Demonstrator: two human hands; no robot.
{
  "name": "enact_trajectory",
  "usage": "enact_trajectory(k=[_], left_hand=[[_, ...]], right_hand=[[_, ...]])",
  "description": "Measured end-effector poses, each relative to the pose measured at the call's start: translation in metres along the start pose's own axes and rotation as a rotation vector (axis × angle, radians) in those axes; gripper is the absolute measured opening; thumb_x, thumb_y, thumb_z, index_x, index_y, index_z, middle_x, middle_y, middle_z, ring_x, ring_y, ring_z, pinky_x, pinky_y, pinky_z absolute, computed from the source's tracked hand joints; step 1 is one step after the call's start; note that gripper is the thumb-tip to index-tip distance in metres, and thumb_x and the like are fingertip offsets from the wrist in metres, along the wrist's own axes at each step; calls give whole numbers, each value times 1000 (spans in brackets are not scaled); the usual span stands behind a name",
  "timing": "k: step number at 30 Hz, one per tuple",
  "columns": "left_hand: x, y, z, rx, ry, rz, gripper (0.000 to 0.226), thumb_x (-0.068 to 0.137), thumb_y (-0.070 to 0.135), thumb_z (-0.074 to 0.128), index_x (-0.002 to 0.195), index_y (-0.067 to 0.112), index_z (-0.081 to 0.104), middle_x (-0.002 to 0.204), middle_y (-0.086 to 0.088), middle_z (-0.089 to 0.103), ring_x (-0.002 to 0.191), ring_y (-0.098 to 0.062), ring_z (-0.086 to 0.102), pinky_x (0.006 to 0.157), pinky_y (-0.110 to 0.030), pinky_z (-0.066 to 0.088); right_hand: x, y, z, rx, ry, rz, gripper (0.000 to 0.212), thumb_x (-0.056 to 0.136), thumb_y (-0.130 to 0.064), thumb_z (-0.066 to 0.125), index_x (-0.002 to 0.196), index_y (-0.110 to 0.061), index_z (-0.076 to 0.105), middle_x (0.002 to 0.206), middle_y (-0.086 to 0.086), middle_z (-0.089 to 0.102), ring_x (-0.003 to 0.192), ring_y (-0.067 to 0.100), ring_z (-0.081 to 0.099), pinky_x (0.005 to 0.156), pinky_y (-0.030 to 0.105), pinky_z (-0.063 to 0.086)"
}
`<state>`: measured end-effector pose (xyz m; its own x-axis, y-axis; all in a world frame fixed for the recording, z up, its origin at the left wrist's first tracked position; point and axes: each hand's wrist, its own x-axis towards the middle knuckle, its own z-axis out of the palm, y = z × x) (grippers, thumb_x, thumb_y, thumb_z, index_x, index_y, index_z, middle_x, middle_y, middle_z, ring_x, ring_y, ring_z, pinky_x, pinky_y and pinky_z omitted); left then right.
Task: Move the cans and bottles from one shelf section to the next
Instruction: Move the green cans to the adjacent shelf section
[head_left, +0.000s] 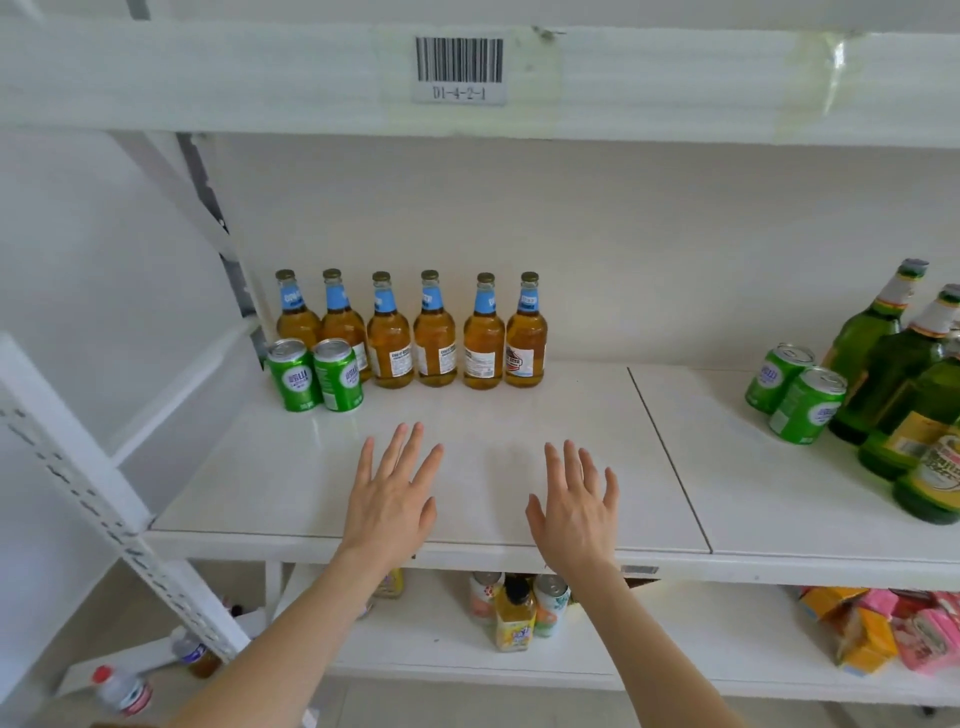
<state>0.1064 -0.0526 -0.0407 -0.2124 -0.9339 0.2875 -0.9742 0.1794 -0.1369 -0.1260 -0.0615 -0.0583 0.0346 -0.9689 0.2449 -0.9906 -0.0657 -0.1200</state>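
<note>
Both my forearms reach in from 6 o'clock. My left hand and right hand lie side by side, palms down, over the front of the white shelf board. All my fingers are straight and fanned apart, released, grasping nothing. I can't tell whether my palms press on the board or float just above it.

At 12 o'clock from my hands, six amber bottles with blue neck labels stand upright in one row against the back wall. At 10 o'clock, two green cans stand just in front of the two leftmost bottles and hide their lower parts.

A dark seam at 2 o'clock divides this board from the next section. Past it, at 3 o'clock, stands another pair of cans, also green. Behind these cluster tall green bottles. I count three, but the frame edge cuts them off and there may be more.

At 12 o'clock overhead, a barcode label on the beam reads D1-4-2-1.

At 6 o'clock, between my arms, the lower shelf holds a yellow juice bottle and two cans half hidden under the board edge. Bright snack packets lie at 4 o'clock, too blurred to count. A red-capped bottle sits at 8 o'clock, blurred.
</note>
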Motion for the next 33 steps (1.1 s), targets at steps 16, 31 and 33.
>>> enact_trajectory(k=[16, 31, 33], left_hand=[[31, -205, 28, 39, 9, -115, 72, 84, 40, 66, 147, 18, 41, 159, -15, 27, 148, -34, 21, 114, -60, 19], [96, -296, 72, -386, 101, -222, 75, 89, 51, 59, 150, 18, 30, 154, -8, 37, 137, -28, 41, 109, -41, 37], [108, -294, 79, -645, 88, -281, 74, 87, 49, 65, 147, 19, 33, 149, -4, 42, 131, -23, 46, 103, -37, 42]], right_hand=[[98, -174, 30, 41, 22, -3, 69, 97, -50, 38, 154, -19, 16, 161, 8, 20, 148, 27, 15, 118, 52, 8], [176, -277, 70, 332, -13, 29, 77, 87, -52, 57, 148, -22, 21, 152, 0, 37, 138, 23, 34, 111, 45, 29], [188, -279, 75, 468, -68, 48, 79, 83, -48, 64, 147, -24, 23, 147, -1, 42, 133, 23, 41, 108, 46, 35]])
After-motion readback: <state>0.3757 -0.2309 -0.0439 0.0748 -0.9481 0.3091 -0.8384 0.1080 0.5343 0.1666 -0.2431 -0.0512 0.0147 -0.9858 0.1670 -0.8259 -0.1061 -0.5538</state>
